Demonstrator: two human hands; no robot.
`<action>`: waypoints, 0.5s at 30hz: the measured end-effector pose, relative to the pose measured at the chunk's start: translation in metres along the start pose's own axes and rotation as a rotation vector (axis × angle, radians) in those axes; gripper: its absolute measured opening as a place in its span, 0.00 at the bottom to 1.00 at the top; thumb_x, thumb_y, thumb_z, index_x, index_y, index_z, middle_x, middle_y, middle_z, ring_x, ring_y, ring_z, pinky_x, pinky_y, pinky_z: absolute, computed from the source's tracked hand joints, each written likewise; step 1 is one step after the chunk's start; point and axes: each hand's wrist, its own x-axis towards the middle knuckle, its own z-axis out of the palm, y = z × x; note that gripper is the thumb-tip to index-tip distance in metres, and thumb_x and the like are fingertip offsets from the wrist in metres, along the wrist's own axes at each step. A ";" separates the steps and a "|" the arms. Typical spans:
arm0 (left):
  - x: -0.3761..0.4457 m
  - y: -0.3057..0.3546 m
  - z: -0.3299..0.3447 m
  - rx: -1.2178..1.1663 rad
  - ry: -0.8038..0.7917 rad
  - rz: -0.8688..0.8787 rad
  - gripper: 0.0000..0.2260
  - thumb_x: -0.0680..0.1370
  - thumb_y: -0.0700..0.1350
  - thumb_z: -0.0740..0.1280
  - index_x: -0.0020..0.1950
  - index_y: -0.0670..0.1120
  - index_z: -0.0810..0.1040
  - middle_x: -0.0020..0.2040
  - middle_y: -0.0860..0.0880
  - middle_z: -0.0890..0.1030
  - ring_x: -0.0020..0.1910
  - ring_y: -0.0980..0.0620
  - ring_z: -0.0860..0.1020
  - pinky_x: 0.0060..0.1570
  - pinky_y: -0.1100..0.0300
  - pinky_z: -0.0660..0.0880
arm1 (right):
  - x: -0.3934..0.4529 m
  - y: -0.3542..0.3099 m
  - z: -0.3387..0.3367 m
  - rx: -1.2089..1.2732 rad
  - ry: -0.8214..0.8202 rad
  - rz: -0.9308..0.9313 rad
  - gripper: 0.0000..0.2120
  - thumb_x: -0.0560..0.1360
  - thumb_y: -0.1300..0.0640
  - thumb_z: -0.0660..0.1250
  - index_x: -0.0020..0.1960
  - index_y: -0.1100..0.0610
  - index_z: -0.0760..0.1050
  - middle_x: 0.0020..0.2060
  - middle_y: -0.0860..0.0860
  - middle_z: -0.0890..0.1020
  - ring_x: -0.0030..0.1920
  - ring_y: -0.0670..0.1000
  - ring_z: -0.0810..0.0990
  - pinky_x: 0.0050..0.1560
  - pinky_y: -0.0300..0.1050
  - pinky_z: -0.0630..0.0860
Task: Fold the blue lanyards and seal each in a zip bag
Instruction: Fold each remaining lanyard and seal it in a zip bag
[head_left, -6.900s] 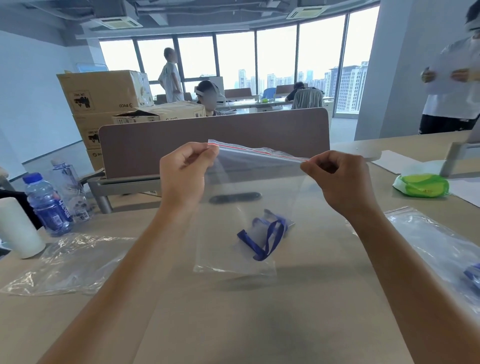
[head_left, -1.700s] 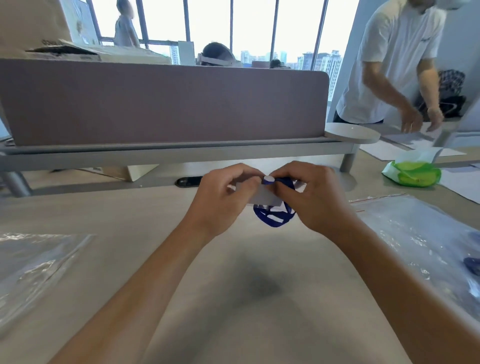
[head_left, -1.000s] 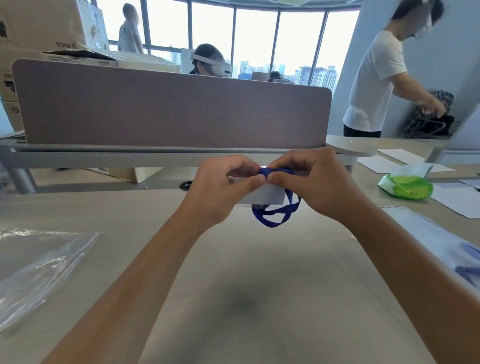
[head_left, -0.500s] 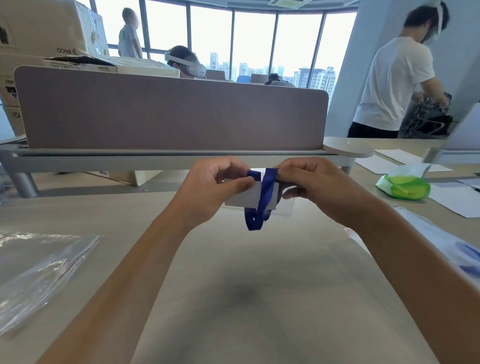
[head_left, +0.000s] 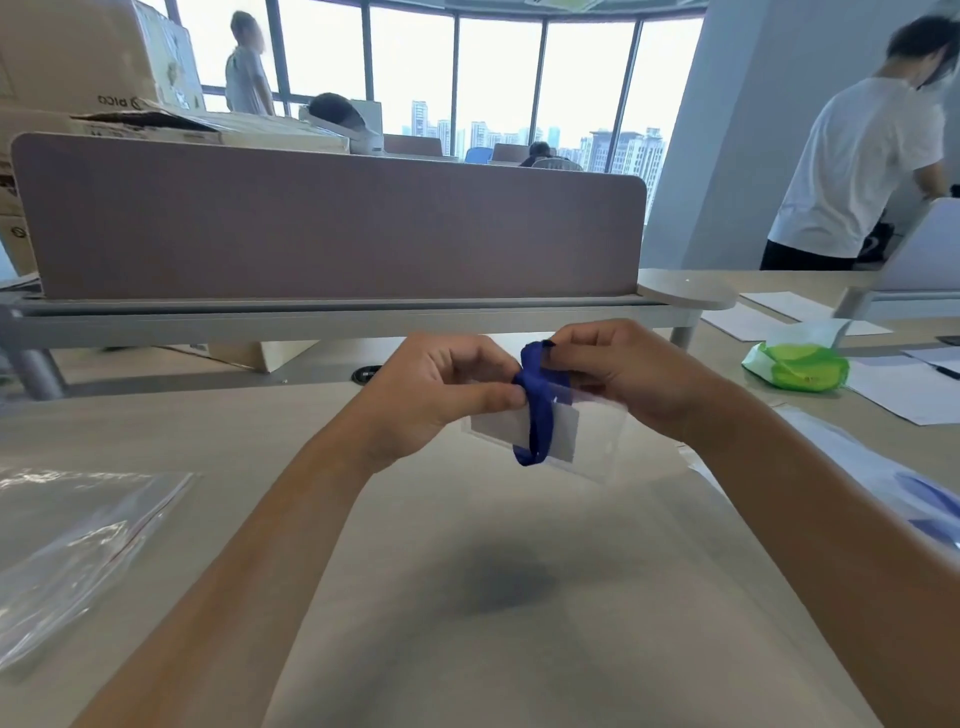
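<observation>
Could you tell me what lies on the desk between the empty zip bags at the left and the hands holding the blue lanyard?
In the head view, only bare desk lies between them.

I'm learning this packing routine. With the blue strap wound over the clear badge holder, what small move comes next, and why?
Probably tuck the strap end: the right hand pinches the blue fabric lanyard strap atop the clear plastic badge holder, which the left hand grips; the clear zip bags lie untouched.
</observation>
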 end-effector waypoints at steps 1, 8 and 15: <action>0.000 0.001 0.001 -0.065 0.022 0.007 0.04 0.74 0.39 0.75 0.45 0.48 0.86 0.44 0.51 0.86 0.45 0.53 0.82 0.51 0.59 0.79 | -0.001 0.003 0.000 -0.009 -0.010 -0.002 0.11 0.78 0.55 0.72 0.51 0.64 0.84 0.42 0.55 0.85 0.43 0.49 0.81 0.49 0.43 0.78; 0.005 -0.006 -0.005 -0.277 0.397 -0.058 0.07 0.76 0.39 0.74 0.41 0.51 0.86 0.42 0.50 0.85 0.43 0.51 0.80 0.50 0.50 0.75 | -0.016 0.027 0.015 0.041 -0.076 0.083 0.09 0.81 0.59 0.69 0.54 0.66 0.81 0.46 0.59 0.88 0.49 0.57 0.87 0.56 0.47 0.81; 0.009 -0.020 -0.009 -0.244 0.648 -0.173 0.04 0.76 0.42 0.74 0.42 0.50 0.84 0.38 0.54 0.84 0.37 0.57 0.78 0.44 0.59 0.75 | -0.041 0.038 0.037 -0.215 0.079 0.028 0.10 0.82 0.54 0.67 0.44 0.49 0.84 0.42 0.47 0.88 0.39 0.60 0.80 0.45 0.45 0.73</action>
